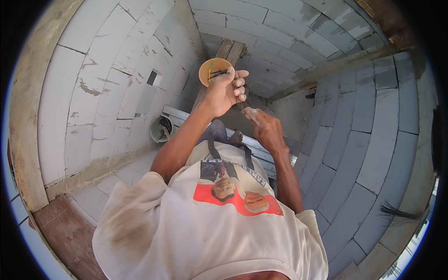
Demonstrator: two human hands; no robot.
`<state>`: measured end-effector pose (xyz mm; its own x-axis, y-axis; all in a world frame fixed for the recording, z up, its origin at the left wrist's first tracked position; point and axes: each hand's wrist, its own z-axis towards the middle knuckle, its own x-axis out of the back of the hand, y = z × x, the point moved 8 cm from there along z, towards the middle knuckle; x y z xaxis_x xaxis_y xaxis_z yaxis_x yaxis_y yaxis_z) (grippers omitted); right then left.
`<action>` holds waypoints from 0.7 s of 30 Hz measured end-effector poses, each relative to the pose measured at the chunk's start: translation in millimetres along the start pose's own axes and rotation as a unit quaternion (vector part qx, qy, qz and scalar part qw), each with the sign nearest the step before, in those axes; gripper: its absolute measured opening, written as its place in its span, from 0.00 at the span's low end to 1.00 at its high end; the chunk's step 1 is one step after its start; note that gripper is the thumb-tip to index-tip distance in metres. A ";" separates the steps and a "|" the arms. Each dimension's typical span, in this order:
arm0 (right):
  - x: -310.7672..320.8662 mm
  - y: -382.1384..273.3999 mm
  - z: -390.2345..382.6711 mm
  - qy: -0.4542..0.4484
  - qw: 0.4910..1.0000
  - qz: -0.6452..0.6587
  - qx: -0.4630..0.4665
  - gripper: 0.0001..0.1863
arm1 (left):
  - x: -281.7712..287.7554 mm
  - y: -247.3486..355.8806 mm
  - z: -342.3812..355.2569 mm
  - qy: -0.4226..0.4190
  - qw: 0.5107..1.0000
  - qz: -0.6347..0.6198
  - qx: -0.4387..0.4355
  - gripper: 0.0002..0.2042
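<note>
My left hand (225, 91) is raised in front of my chest with its fingers curled shut around a thin dark tool whose kind I cannot make out. Just below and to the right, my right hand (265, 129) pinches a small whitish piece (250, 114) close to the left fist. Behind the left hand a round yellow bowl (210, 70) with a few thin items in it rests on a wooden plank (229, 50). My white printed shirt fills the lower middle of the view.
White block walls (107, 79) rise on the left and right and meet in a corner ahead. A grey bucket (160, 129) stands by the left wall beside a long metal rail (179, 115). A reddish board (65, 235) lies at lower left. Dark brush bristles (396, 212) show at right.
</note>
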<state>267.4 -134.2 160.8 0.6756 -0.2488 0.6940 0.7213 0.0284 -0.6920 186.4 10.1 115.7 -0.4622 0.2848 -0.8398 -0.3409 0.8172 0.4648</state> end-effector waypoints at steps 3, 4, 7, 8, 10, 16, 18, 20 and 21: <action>-7.5 29.9 -24.0 0.027 0.993 0.095 -0.063 0.09 | 10.5 28.2 7.4 0.085 0.986 -0.069 -0.123 0.17; -8.7 39.6 -34.0 0.036 0.988 0.125 -0.084 0.08 | 14.5 37.0 7.8 0.114 0.978 -0.066 -0.162 0.16; -16.5 81.6 -69.5 0.023 0.950 0.175 -0.259 0.13 | 19.4 57.4 10.0 0.151 0.953 -0.049 -0.257 0.13; -13.5 80.6 -72.2 0.033 0.958 0.183 -0.218 0.13 | 20.2 55.8 14.0 0.157 0.955 -0.047 -0.246 0.13; -7.3 85.5 -80.1 0.049 0.962 0.179 -0.202 0.15 | 16.6 54.6 22.1 0.141 0.958 -0.034 -0.248 0.13; 8.6 99.8 -92.7 0.092 0.922 0.257 -0.275 0.16 | -20.7 78.2 63.4 0.096 0.960 0.036 -0.262 0.12; 20.9 93.7 -80.6 0.142 0.922 0.265 -0.246 0.15 | -50.4 95.9 82.0 0.069 0.963 0.083 -0.246 0.13; 44.3 79.0 -55.4 0.223 0.938 0.213 -0.161 0.13 | -95.1 114.0 99.7 0.003 0.957 0.138 -0.256 0.14; 53.6 77.0 -41.3 0.250 0.933 0.203 -0.160 0.13 | -116.2 122.5 107.0 -0.008 0.953 0.166 -0.253 0.14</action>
<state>352.9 -185.3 136.5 0.6711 -0.7024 0.2371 0.2846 -0.0512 -0.9573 285.9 130.7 240.2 -0.6026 0.4956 -0.6254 -0.5311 0.3358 0.7779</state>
